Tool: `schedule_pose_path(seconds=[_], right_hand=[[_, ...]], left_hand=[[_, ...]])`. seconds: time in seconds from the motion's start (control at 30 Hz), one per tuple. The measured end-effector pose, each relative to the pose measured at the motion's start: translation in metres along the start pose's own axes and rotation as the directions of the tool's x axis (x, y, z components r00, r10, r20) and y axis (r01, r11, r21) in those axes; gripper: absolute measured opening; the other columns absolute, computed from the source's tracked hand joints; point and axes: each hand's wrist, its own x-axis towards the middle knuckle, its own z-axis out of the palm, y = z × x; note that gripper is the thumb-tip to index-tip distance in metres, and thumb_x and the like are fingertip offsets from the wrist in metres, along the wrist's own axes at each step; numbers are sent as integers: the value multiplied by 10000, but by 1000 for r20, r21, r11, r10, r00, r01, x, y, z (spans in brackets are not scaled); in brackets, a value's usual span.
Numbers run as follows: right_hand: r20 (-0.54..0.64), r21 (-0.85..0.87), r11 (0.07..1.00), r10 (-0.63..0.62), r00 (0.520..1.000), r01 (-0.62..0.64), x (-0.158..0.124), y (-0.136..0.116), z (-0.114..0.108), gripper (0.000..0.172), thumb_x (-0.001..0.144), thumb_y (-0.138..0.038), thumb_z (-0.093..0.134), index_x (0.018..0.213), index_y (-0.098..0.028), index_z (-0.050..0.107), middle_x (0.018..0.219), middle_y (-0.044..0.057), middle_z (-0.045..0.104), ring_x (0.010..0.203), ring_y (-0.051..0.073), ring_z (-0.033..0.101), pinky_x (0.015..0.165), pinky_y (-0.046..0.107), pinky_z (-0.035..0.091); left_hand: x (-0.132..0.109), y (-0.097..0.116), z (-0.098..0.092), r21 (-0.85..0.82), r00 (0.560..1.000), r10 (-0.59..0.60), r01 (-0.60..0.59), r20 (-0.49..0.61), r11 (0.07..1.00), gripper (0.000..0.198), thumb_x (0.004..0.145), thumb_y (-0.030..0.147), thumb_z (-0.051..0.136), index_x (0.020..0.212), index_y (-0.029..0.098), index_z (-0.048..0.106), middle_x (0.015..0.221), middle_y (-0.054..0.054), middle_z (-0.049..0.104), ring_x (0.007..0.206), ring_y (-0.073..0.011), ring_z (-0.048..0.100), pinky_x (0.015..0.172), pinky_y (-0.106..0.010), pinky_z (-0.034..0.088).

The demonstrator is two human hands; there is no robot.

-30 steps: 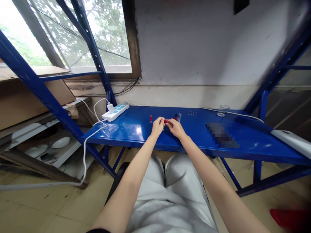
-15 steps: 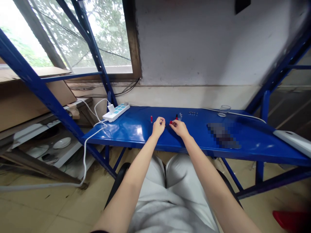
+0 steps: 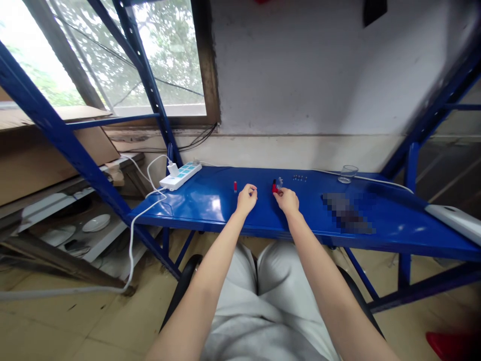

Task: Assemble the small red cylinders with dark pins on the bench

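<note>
On the blue metal shelf (image 3: 210, 200), my left hand (image 3: 247, 198) rests with its fingers pinched together round something too small to name. My right hand (image 3: 287, 199) is a little to the right, its fingertips closed on a small red piece (image 3: 275, 189) beside a small red-and-black part and a clear part (image 3: 280, 181). Left of my left hand, a small red cap (image 3: 235, 186) stands alone. A row of several tiny dark pieces (image 3: 299, 177) lies farther back.
A white power strip (image 3: 179, 175) with its cable lies at the shelf's left rear corner. A small glass cup (image 3: 347, 173) stands at the back right, a white flat object (image 3: 453, 220) at the far right. Blue rack posts flank the shelf. Plates sit on a lower shelf at left.
My hands, together a second ago over the red piece, have come apart. The right hand has carried the red piece right and back towards the small parts; the left hand has stayed put.
</note>
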Motion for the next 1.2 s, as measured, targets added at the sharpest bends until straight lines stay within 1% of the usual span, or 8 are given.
schedule_pose_path(seconds=[0.13, 0.37, 0.6, 0.7, 0.8, 0.9, 1.07, 1.2], right_hand=[[-25, -17, 1000, -23, 999, 22, 4, -1, 4, 128, 739, -303, 562, 686, -211, 632, 664, 63, 643, 615, 182, 596, 527, 269, 394], [41, -43, 999, 28, 999, -26, 6, -6, 1, 150, 757, -326, 542, 736, -211, 636, 730, 79, 653, 680, 216, 610, 564, 298, 408], [85, -44, 997, 59, 995, -56, 4, -8, -3, 176, 768, -358, 545, 764, -213, 645, 760, 84, 658, 738, 225, 614, 604, 309, 416], [114, -49, 994, 104, 988, -99, 2, -8, -8, 212, 776, -392, 546, 799, -213, 656, 799, 83, 663, 787, 226, 616, 642, 312, 419], [126, -102, 982, 173, 977, -161, -1, -9, -14, 258, 783, -424, 538, 828, -206, 669, 833, 86, 668, 828, 229, 615, 676, 313, 421], [123, -152, 970, 212, 970, -192, -1, -10, -18, 276, 785, -439, 538, 829, -208, 682, 838, 88, 672, 849, 235, 615, 699, 319, 419], [128, -193, 963, 216, 968, -190, 0, -10, -20, 300, 793, -447, 530, 840, -202, 696, 835, 103, 674, 859, 246, 617, 708, 329, 418], [143, -190, 964, 215, 966, -186, 0, -10, -19, 280, 793, -425, 540, 850, -204, 701, 847, 102, 676, 862, 248, 618, 707, 331, 422]], left_hand=[[0, 1, 0, -3, 1000, 3, -3, 9, 1000, 111, 797, 188, 437, 849, 191, 535, 593, 27, 568, 477, -85, 508, 505, -197, 398], [-1, 3, -1, -1, 1000, 6, -6, 14, 1000, 114, 796, 192, 440, 851, 188, 540, 601, 24, 571, 473, -84, 506, 510, -201, 400], [-1, 1, -1, -10, 1000, 8, -8, 21, 1000, 107, 789, 194, 453, 850, 191, 541, 594, 34, 567, 465, -79, 501, 525, -205, 409], [0, 1, 0, -10, 1000, 1, -1, 24, 1000, 109, 790, 197, 451, 851, 187, 540, 592, 34, 563, 468, -77, 499, 520, -199, 402], [0, 0, 0, -9, 999, -2, 2, 32, 1000, 110, 792, 205, 452, 854, 185, 540, 594, 34, 560, 472, -74, 497, 514, -192, 393], [0, 1, 0, -4, 999, -4, 4, 35, 1000, 111, 790, 201, 451, 855, 184, 540, 593, 33, 560, 478, -73, 498, 521, -190, 393], [-1, 2, 0, -10, 999, -6, 6, 38, 1000, 106, 786, 199, 454, 844, 184, 541, 589, 31, 560, 482, -76, 500, 528, -192, 391], [-1, 2, 0, -20, 999, 0, 1, 41, 1000, 102, 785, 202, 456, 838, 184, 542, 592, 28, 561, 479, -76, 496, 524, -192, 384]])
